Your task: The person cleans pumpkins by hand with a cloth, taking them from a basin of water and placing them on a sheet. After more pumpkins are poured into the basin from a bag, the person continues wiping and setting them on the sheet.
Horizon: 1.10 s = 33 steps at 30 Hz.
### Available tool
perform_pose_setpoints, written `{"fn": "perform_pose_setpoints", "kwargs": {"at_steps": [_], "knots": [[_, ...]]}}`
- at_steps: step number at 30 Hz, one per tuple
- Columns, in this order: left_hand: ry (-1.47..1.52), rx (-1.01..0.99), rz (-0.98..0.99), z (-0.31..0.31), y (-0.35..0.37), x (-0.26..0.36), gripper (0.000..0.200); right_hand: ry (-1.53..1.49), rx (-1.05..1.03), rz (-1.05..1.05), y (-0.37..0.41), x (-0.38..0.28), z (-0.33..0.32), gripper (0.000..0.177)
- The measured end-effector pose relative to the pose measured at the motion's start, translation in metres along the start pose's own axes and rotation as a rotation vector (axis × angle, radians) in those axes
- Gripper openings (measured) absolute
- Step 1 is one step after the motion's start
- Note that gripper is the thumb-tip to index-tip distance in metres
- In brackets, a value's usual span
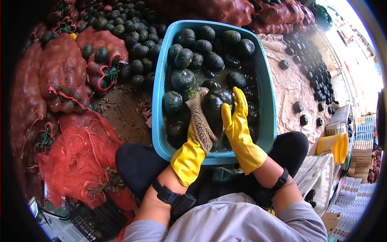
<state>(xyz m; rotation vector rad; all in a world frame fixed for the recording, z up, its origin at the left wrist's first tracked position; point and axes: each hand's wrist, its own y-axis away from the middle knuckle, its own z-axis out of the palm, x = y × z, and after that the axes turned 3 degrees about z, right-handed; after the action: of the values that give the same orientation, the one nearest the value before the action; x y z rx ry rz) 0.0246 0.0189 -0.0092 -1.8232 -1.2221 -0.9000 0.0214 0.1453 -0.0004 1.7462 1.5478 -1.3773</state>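
A blue tub (159, 97) holds dark green squashes in murky water. Over its middle, a wet dark green squash (217, 105) is between my two yellow-gloved hands. My left hand (192, 141) is at the squash's left side, with a brown textured cloth (201, 121) over the palm and fingers, which are mostly hidden. My right hand (238, 125) lies against the squash's right side, its thumb and fingers wrapped round it.
Red mesh sacks of squashes (62, 72) stand at the left, above an empty red net (80, 153). Loose squashes lie behind the tub and on brown paper (288, 88) at the right. A yellow bucket (334, 146) and white crates (316, 177) are lower right.
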Motion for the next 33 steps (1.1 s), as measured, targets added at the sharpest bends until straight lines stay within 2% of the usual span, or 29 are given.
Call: {"fn": "perform_pose_setpoints", "kwargs": {"at_steps": [2,4,6,7,8,9,10,11,12,13,15,17,18,19,20,21,22,24,26,27,29,30,31,32,33], "knots": [[-0.797,-0.234,-0.006,0.009,0.004,-0.009,0.073,0.134,-0.027,-0.213,0.002,0.004,-0.002,0.078],[0.443,-0.097,-0.299,-0.004,0.000,0.007,0.064,0.176,-0.078,-0.209,0.005,0.001,-0.008,0.082],[0.748,0.001,-0.247,-0.016,-0.004,0.017,0.054,-0.052,-0.232,0.120,0.005,-0.013,-0.018,0.085],[0.575,0.101,0.030,-0.018,-0.008,0.008,0.047,-0.171,-0.299,0.295,0.012,-0.024,-0.023,0.085],[0.378,0.243,0.279,-0.019,-0.011,-0.002,0.043,-0.240,-0.404,0.190,0.019,-0.032,-0.028,0.079],[0.797,0.033,0.099,-0.024,-0.013,-0.008,0.039,-0.259,-0.469,0.188,0.021,-0.032,-0.032,0.075],[1.184,-0.095,-0.167,-0.028,-0.015,-0.015,0.036,-0.521,-0.534,0.332,0.020,-0.033,-0.036,0.073],[1.491,-0.185,-0.305,-0.029,-0.018,-0.020,0.036,-0.784,-0.590,0.472,0.017,-0.033,-0.041,0.072],[1.350,-0.163,-0.217,-0.025,-0.017,-0.035,0.042,-0.999,-0.552,0.784,0.016,-0.017,-0.042,0.073],[1.205,-0.132,-0.138,-0.029,-0.019,-0.040,0.050,-1.684,-0.707,1.058,0.005,-0.007,-0.040,0.069],[1.327,-0.051,-0.310,-0.038,-0.017,-0.030,0.060,-1.594,-0.606,1.085,0.005,-0.013,-0.042,0.071],[1.435,0.034,-0.493,-0.057,-0.016,-0.005,0.071,-1.605,-0.621,1.126,0.000,-0.011,-0.051,0.071],[1.444,0.073,-0.537,-0.061,-0.015,-0.003,0.070,-1.610,-0.627,1.151,-0.003,-0.008,-0.058,0.070],[1.430,0.108,-0.559,-0.060,-0.014,-0.006,0.070,-1.497,-0.524,1.047,-0.011,-0.005,-0.064,0.070],[1.406,0.141,-0.565,-0.058,-0.014,-0.010,0.069,-1.462,-0.420,0.949,-0.024,-0.005,-0.080,0.076],[1.382,0.162,-0.569,-0.058,-0.012,-0.013,0.068,-1.537,-0.263,0.912,-0.044,0.002,-0.099,0.088],[1.364,0.180,-0.573,-0.056,-0.011,-0.017,0.067,-1.592,-0.036,0.779,-0.079,0.009,-0.119,0.100],[1.338,0.192,-0.584,-0.054,-0.009,-0.020,0.065,-1.802,0.148,0.140,-0.131,0.017,-0.170,0.078],[1.322,0.186,-0.591,-0.052,-0.009,-0.022,0.063,-1.516,0.300,-0.113,-0.165,0.010,-0.168,0.060],[1.315,0.179,-0.595,-0.050,-0.009,-0.022,0.063,-1.171,0.356,-0.041,-0.172,0.002,-0.148,0.052],[1.305,0.166,-0.598,-0.047,-0.011,-0.022,0.061,-0.674,-0.358,0.065,-0.170,0.015,-0.094,0.044],[1.305,0.162,-0.601,-0.046,-0.011,-0.023,0.060,-0.480,-0.408,0.137,-0.155,0.004,-0.059,0.046],[1.303,0.156,-0.604,-0.045,-0.012,-0.023,0.059,-0.280,-0.576,0.351,-0.135,-0.016,-0.039,0.052],[1.302,0.150,-0.602,-0.045,-0.013,-0.024,0.058,0.460,-0.679,0.103,-0.133,-0.002,-0.006,0.062],[1.301,0.147,-0.604,-0.044,-0.014,-0.024,0.057,0.580,-0.787,0.109,-0.131,0.004,0.021,0.070]]}}
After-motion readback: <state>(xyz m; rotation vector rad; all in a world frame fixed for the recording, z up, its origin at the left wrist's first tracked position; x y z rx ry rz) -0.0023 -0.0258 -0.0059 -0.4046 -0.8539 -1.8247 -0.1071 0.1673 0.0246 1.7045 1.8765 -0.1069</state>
